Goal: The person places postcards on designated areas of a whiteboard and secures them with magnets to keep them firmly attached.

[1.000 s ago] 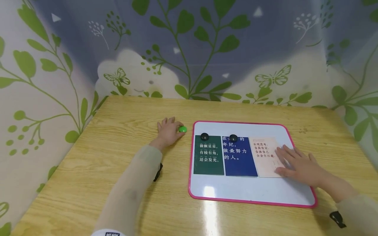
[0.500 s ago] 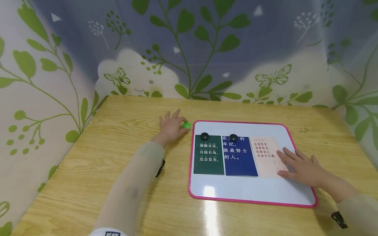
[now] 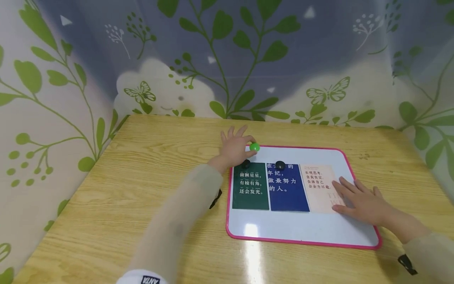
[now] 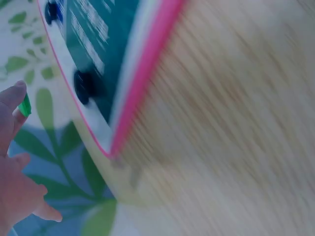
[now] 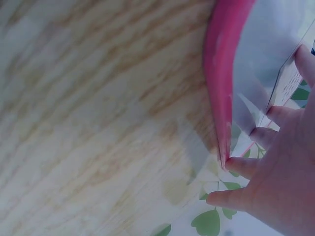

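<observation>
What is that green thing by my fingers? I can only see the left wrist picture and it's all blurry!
Observer: It's a small round green magnet, pinched in the left hand at the far edge of the pink-framed whiteboard.
Operator: What are those dark blobs on the board?
Observer: Two black magnets. One sits at the top of a green card, the other at the top of a blue card.
Operator: Are there any more cards?
Observer: Yes, a pale pink card lies beside the blue one, with no magnet on it.
Operator: Where's my other hand?
Observer: The right hand lies flat with its fingers on the pink card's near right corner.
</observation>
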